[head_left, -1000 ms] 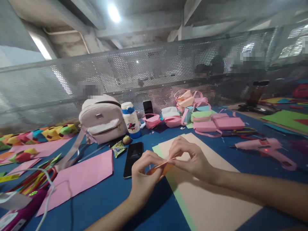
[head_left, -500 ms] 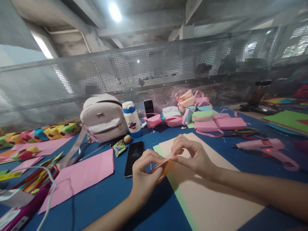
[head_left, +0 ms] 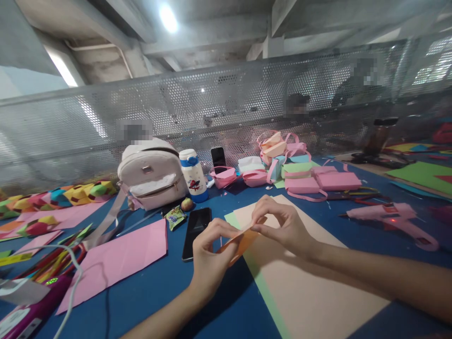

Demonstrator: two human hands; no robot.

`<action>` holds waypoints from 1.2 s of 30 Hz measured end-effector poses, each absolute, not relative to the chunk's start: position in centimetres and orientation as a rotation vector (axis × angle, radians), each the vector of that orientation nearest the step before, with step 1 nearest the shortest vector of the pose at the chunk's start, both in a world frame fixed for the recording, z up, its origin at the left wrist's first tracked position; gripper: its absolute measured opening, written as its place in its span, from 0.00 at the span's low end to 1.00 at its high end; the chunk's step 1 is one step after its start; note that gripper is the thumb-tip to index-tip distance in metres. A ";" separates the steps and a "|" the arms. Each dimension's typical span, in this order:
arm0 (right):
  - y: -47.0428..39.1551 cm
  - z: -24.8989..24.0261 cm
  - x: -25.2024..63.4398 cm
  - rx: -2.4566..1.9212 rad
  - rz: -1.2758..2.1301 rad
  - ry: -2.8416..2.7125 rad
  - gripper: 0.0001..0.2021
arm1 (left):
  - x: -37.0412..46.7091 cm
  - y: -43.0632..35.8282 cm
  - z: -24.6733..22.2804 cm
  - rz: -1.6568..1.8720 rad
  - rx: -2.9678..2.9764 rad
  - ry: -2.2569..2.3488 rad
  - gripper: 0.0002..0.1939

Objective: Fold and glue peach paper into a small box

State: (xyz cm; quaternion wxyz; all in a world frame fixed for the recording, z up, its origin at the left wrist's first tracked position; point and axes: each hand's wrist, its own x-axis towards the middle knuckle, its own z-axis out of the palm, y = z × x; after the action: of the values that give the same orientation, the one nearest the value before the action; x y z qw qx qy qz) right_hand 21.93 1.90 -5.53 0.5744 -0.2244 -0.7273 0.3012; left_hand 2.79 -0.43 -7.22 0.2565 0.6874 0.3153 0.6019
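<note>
Between my two hands is a small folded piece of orange paper (head_left: pixel 243 245), held tilted above the blue table. My left hand (head_left: pixel 212 254) pinches its left end between thumb and fingers. At the upper right end, the thumb and fingertips of my right hand (head_left: pixel 282 226) are pressed together on its edge. Beneath my right hand lies a large peach paper sheet (head_left: pixel 318 292) with a green sheet (head_left: pixel 270 301) showing along its left edge. A black phone (head_left: pixel 192 230) lies just behind my left hand. My fingers cover part of the orange paper.
A pink glue gun (head_left: pixel 395 219) with a red light lies at right. Small paper bags (head_left: pixel 302 186) stand at the back, beside a bottle (head_left: pixel 194 183) and a white backpack (head_left: pixel 151 174). Pink paper (head_left: pixel 130 254) and a white cable (head_left: pixel 76 263) lie at left.
My hands have drawn slightly apart, the left shifting a little left. More of the orange paper's surface shows between them. Both hands keep their pinch.
</note>
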 end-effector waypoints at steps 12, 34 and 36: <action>2.7 -5.8 22.4 -0.493 0.604 -1.772 0.10 | 2.8 -0.5 -7.0 1.632 1.804 0.845 0.07; 3.0 -5.6 22.4 -0.541 0.599 -1.730 0.09 | 2.7 -0.2 -6.9 1.620 1.723 0.906 0.09; 2.9 -5.5 22.5 -0.538 0.604 -1.742 0.09 | 2.7 -0.2 -6.9 1.622 1.737 0.895 0.09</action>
State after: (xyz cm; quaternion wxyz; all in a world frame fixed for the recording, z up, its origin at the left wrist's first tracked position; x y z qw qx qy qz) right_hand 22.49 2.91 -5.52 0.5731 -0.2294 -0.7433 0.2578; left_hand 2.75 -0.18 -6.92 0.2963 0.6533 0.3364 0.6101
